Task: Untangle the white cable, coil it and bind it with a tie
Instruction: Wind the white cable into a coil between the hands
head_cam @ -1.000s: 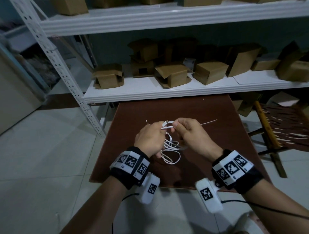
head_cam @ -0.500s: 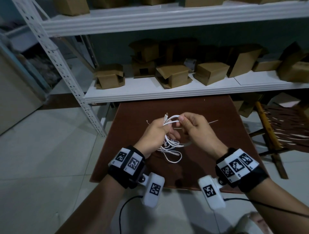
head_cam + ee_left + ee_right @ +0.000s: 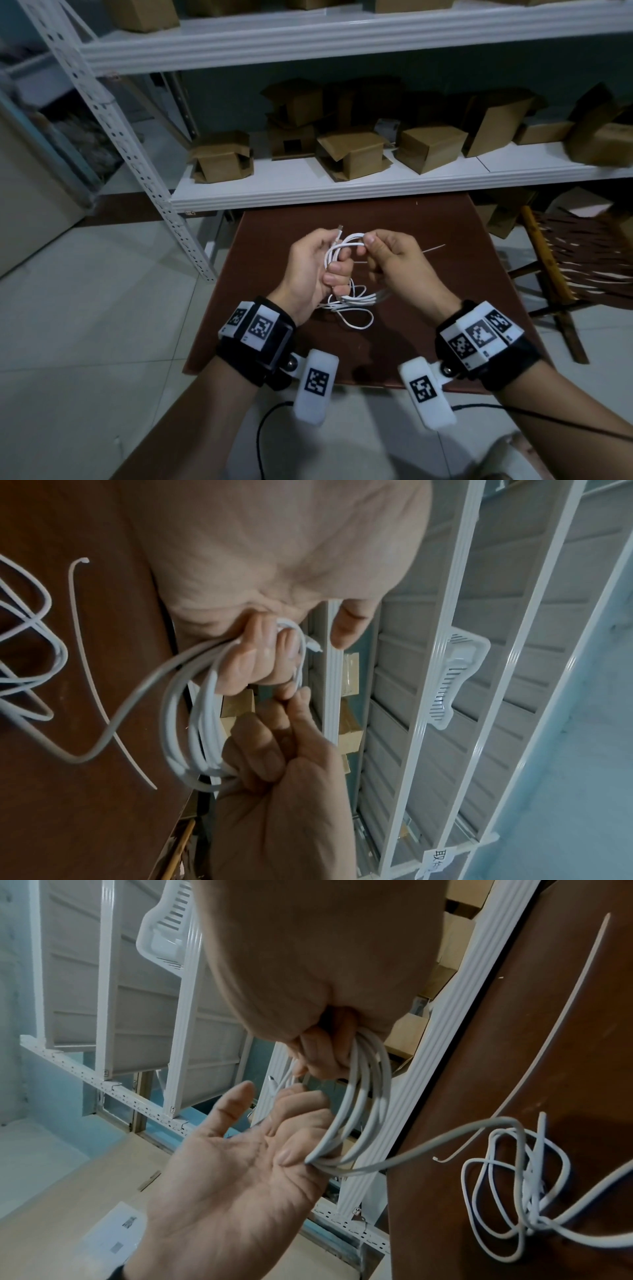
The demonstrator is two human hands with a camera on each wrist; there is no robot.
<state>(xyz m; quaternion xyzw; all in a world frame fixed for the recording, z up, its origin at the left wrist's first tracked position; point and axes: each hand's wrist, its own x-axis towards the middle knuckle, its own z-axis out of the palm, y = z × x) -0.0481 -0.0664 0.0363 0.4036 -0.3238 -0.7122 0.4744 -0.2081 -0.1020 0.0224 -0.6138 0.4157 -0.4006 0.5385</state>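
Both hands are raised over the brown table (image 3: pixel 445 284) with loops of the white cable (image 3: pixel 344 245) between them. My left hand (image 3: pixel 318 270) has its fingers curled round the loops, and the cable's connector (image 3: pixel 339 229) sticks up beside its thumb. My right hand (image 3: pixel 376 250) pinches the top of the loops. In the left wrist view the left fingers (image 3: pixel 260 653) grip the cable (image 3: pixel 192 723) and the right hand (image 3: pixel 284 750) clasps the loops lower down. The rest of the cable lies as a tangle (image 3: pixel 352 306) on the table. A thin white tie (image 3: pixel 433 248) lies flat just right of the hands.
A white metal shelf (image 3: pixel 342 192) with several cardboard boxes (image 3: pixel 352 154) stands right behind the table. A slatted wooden chair (image 3: pixel 565 270) is at the right. Pale floor tiles (image 3: pixel 85 325) spread left of the table.
Both hands have lifted slightly and moved apart. The cable now runs in wider loops between them, and the left hand has turned palm inward.
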